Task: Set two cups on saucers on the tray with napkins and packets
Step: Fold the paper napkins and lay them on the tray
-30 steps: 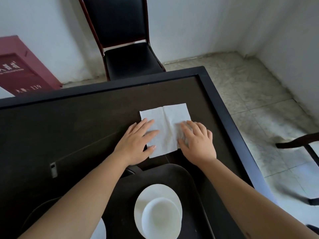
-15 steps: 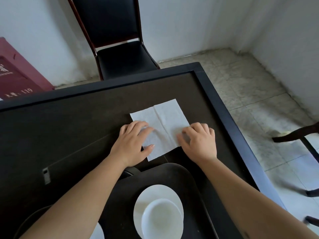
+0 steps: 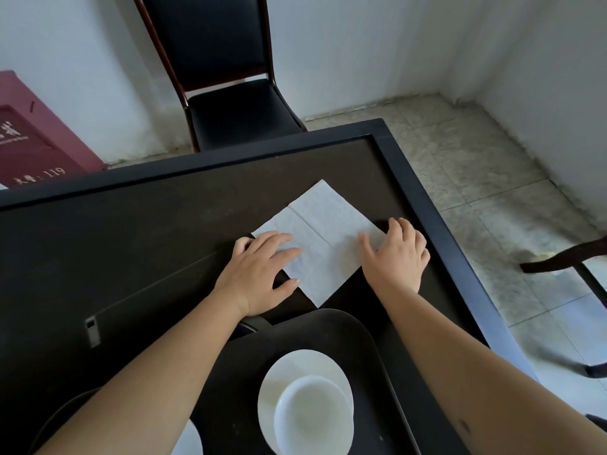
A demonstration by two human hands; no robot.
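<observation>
A white napkin (image 3: 323,239) lies flat on the dark surface (image 3: 147,231) a little right of the frame's centre, turned like a diamond: one corner points to the upper part of the frame, the opposite one down toward the tray (image 3: 328,336). A crease runs across it from upper left to lower right. The left hand (image 3: 262,274) rests with spread, fairly straight fingers on the napkin's left corner; the right hand (image 3: 395,257) presses its right corner, fingers slightly bent over the edge. The hands are apart, one each side, equally near. The likely fold would bring the two held corners together across the crease. Below, on the tray, a cup (image 3: 312,417) sits on a saucer (image 3: 289,372).
</observation>
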